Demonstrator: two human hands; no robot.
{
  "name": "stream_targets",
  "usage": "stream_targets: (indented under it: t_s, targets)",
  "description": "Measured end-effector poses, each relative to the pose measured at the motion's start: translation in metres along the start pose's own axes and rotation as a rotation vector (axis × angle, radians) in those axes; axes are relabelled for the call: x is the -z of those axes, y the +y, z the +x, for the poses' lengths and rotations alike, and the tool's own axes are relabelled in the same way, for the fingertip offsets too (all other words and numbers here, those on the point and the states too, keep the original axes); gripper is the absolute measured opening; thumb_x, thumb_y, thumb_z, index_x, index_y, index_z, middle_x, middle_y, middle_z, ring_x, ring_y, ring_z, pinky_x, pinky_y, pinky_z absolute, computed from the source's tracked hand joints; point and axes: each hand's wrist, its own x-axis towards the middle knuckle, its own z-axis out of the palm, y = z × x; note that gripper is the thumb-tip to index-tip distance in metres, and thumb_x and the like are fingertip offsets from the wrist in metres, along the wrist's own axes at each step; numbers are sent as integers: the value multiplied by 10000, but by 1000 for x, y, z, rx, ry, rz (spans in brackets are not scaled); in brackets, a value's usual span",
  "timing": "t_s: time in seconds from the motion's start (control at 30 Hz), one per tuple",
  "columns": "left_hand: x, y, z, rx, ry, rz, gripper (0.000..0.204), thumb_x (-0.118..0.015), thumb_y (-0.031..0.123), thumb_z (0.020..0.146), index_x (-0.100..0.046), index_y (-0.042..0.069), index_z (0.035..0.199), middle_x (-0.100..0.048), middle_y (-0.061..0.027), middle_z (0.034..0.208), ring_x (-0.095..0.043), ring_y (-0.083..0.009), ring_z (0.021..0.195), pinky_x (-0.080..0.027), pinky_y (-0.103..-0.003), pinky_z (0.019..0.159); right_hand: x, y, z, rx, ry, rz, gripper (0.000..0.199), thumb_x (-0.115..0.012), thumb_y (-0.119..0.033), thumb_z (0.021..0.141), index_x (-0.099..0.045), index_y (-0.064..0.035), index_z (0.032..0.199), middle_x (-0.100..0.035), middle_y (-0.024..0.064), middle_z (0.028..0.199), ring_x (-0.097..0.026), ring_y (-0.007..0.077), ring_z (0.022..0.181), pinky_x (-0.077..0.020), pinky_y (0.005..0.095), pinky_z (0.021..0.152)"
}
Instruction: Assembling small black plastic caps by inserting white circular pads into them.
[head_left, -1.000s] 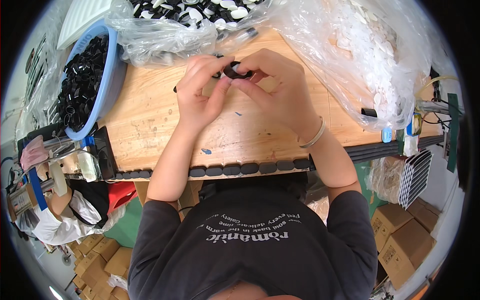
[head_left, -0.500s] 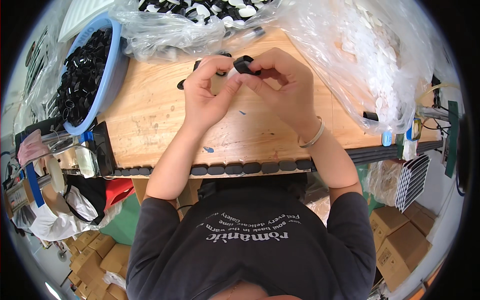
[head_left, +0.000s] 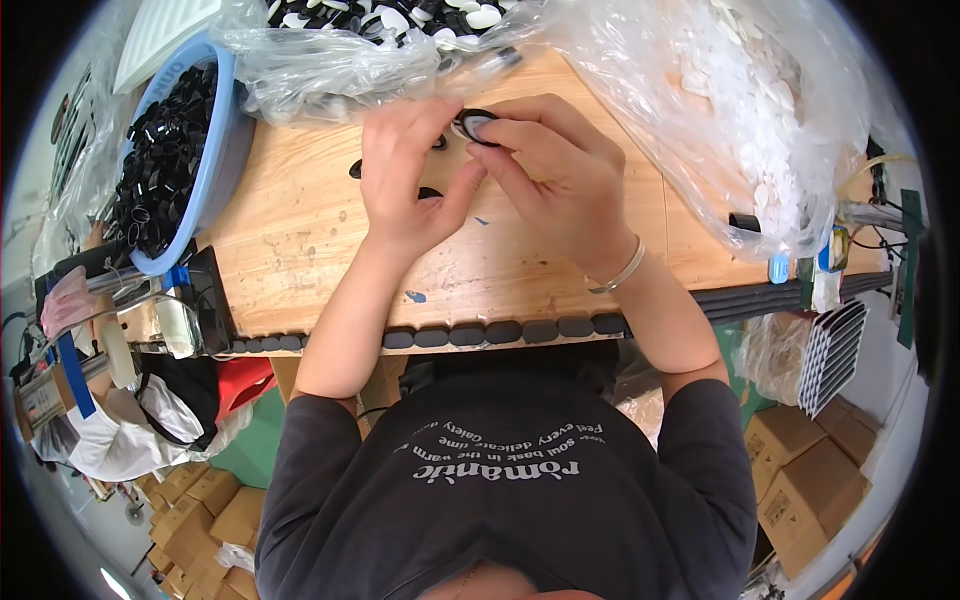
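My right hand (head_left: pixel 560 150) pinches a black oval ring (head_left: pixel 476 126) between thumb and fingers, above the far part of the wooden table. A pale inner face shows through the ring, which is tilted toward me. My left hand (head_left: pixel 412 170) curves around the ring's left side, thumb and fingers apart. Its fingertips are close to the ring; whether they touch it I cannot tell. Beside the left hand lies a small black piece (head_left: pixel 355 169) on the table. Another black piece (head_left: pixel 429 193) shows between the left thumb and fingers, partly hidden.
A blue basin (head_left: pixel 226 150) of black rings stands at the left. Black and white oval pieces (head_left: pixel 395 18) lie in clear plastic at the back. A clear bag (head_left: pixel 690 150) of white pieces spreads at the right, with a black ring (head_left: pixel 743 221) beside it. Black padding (head_left: pixel 503 333) lines the near edge.
The black ring has turned so its opening faces me more. My left fingers have come off their pinch and spread apart, while the right hand keeps hold.
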Motion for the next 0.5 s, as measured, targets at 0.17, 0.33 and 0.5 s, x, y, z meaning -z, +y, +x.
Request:
stream_targets:
  t_s: [0.17, 0.33, 0.5]
  targets:
    - [-3, -5, -6, -29, 29, 35, 501, -741, -1, 593, -614, -30, 1077, -634, -149, 990, -578, -310, 884, -470, -377, 790, 0, 1, -1, 109, -32, -185, 177, -752, -31, 706, -687, -51, 869, -659, 62, 883, -615, 172, 682, -474, 272, 595]
    - [-1, -7, -9, -31, 46, 40, 497, -743, -4, 572, -628, -32, 1054, -645, -147, 968, -585, -311, 876, -476, -373, 788, -3, -8, -3, 148, -33, -287, 227, -770, -97, 680, -688, -84, 891, -654, 35, 865, -596, 173, 690, -433, 290, 620]
    - [-4, -6, -11, 179, 93, -176, 469, -759, -16, 618, -636, -11, 1070, -669, -96, 971, -583, -257, 914, -462, -343, 824, 2, -4, 2, 32, -33, -47, 224, -736, -58, 753, -670, -57, 967, -660, 61, 908, -591, 164, 695, -469, 248, 659]
